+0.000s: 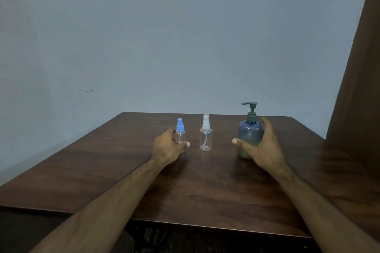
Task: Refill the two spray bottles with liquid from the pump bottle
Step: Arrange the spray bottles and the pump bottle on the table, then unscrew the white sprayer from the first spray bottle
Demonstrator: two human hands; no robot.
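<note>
L hand (167, 147) grips the light, tippy blue-cap spray bottle (180, 135) just left of the clear-cap spray bottle (205, 134) on the counter (102, 170), R hand (261, 148) wraps the heavier, prob. slick pump bottle (249, 133) at right; hold it mid-body.

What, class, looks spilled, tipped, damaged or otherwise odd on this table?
Nothing stands out. The blue-capped spray bottle, white-capped spray bottle and pump bottle all stand upright and capped on the dry-looking table, with the left hand and right hand around the outer two.
</note>
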